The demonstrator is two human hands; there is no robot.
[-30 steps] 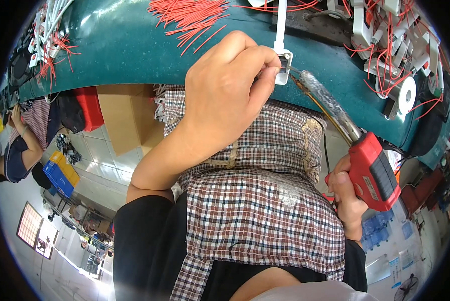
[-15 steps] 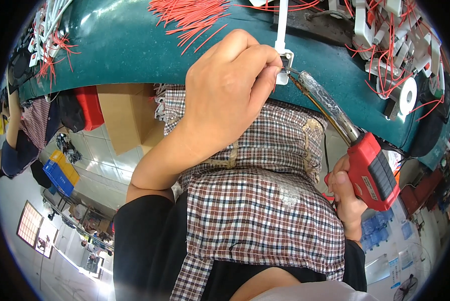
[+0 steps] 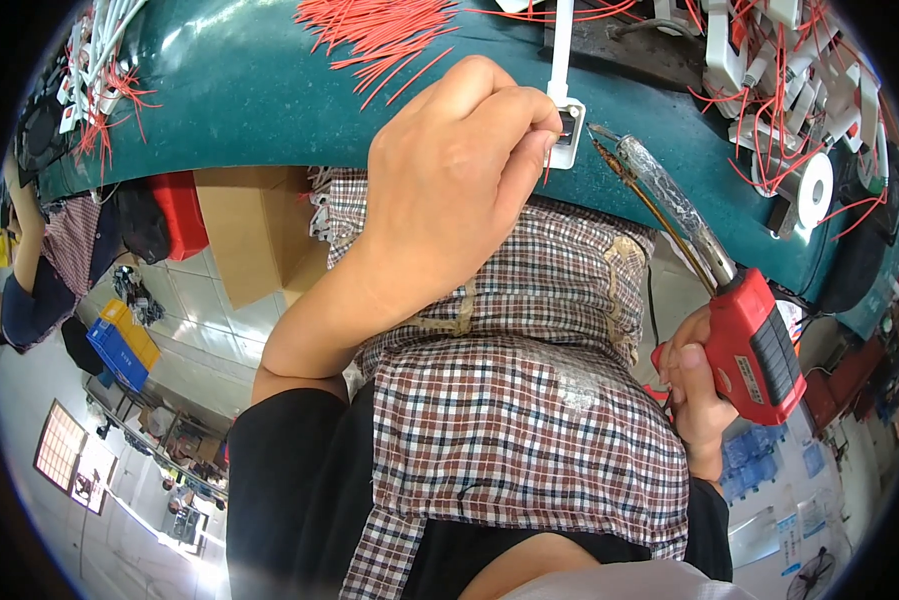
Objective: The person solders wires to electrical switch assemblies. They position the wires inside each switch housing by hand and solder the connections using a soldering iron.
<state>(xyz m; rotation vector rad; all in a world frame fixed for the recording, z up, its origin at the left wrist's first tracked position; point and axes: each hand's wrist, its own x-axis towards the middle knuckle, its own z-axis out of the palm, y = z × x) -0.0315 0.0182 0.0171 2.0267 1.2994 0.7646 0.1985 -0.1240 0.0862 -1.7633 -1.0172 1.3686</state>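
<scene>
My left hand point(image 3: 457, 175) is closed in a pinch beside a small white plastic housing point(image 3: 565, 157) with a dark opening, on the end of a white cable point(image 3: 562, 50). A short bit of red wire point(image 3: 547, 174) shows under the fingertips; the rest of it is hidden by the hand. My right hand point(image 3: 697, 392) grips a red and black soldering gun point(image 3: 752, 345), fingers wrapped round its handle. The gun's metal barrel points up and left, its tip just right of the housing and apart from it. A thin rod runs alongside the barrel.
Loose red wires point(image 3: 379, 30) lie at the far middle of the green table point(image 3: 239, 110). White plastic parts with red wires point(image 3: 769, 90) pile up at far right, near a solder spool point(image 3: 816, 190). More white cables point(image 3: 94, 60) stand at left. Another person's arm point(image 3: 24, 215) shows at far left.
The soldering gun has drawn back to the right and slightly down, its tip leaving the white housing. My left hand stays nearly in place, still pinching.
</scene>
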